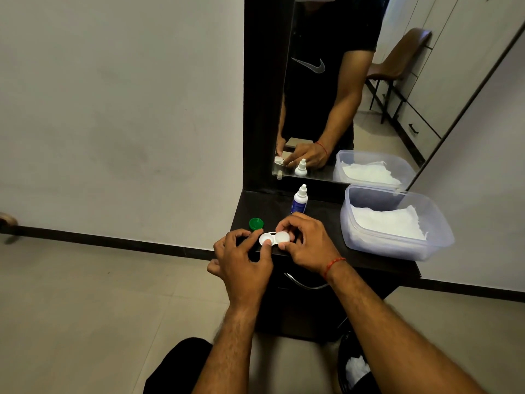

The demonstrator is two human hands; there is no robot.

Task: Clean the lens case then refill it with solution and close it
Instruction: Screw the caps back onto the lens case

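A white two-well lens case (268,239) lies near the front left of a dark dresser top (326,251). Its left well is open; a white cap (282,237) sits on the right well. My left hand (244,257) pinches the case's left end with thumb and forefinger. My right hand (305,241) has its fingers closed around the white cap. A green cap (256,223) rests on the dresser just behind the case. A small white solution bottle (300,199) with a blue label stands upright behind my right hand.
A clear plastic tub (369,240) holding white tissues (389,223) fills the right side of the dresser top. A mirror (341,95) stands against the wall behind. A bin with white tissue (355,368) sits on the floor by the dresser's drawer handle (305,284).
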